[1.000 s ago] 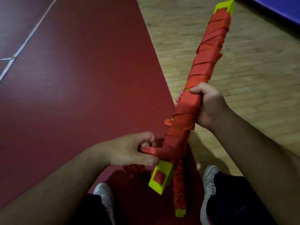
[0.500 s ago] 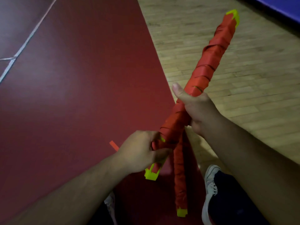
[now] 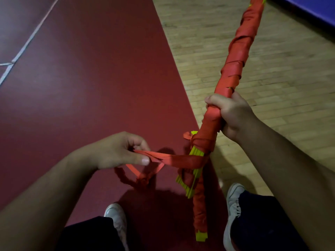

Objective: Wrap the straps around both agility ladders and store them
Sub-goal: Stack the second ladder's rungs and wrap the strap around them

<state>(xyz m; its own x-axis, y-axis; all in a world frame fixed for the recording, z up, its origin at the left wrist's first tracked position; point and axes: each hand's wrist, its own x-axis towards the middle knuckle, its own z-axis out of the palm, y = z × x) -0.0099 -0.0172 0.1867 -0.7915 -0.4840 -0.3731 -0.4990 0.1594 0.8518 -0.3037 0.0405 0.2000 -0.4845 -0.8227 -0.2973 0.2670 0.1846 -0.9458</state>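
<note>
Over the seam between two floors: a person stands holding up a long red-strapped bundle of yellow-green plastic rungs (image 3: pixel 242 46).
Long axis: from 7 o'clock, low near the feet, up to 1 o'clock, where the far tip leaves the top edge of view.
Right hand (image 3: pixel 233 115): a fist closed round the bundle near mid-length; by appearance it carries the weight.
Left hand (image 3: pixel 116 151): thumb and fingers pinch the free red strap end (image 3: pixel 172 158), at 9 o'clock from the bundle's lower part.
Strap run: taut and nearly level from the pinch to the last turn over the exposed ribbed rung ends (image 3: pixel 196 153). The slack tail droops beneath the left hand to a bunched red knot (image 3: pixel 143 180).
Deciding relation: the bundle lies at 3 o'clock from the left hand, and the strap meets the axis roughly square. The left hand is nearer the bare lower end, while the right grips higher up. The next turn would probably pass round that low end, with the right fist as pivot.
Progress: most of the length looks wrapped, so the closing turns are judged to be in hand.
Second red-wrapped bundle with a yellow-green tip (image 3: pixel 199 211): at 6 o'clock, between the left white shoe (image 3: pixel 116 214) and right white shoe (image 3: pixel 233 200). Whether it lies on the floor or hangs cannot be told.
Surroundings: maroon floor (image 3: pixel 90 87) with a white line (image 3: pixel 27 41) at 9 o'clock, pale wooden boards (image 3: pixel 281 124) at 3 o'clock, and a blue mat (image 3: pixel 317 6) at 1 o'clock.
</note>
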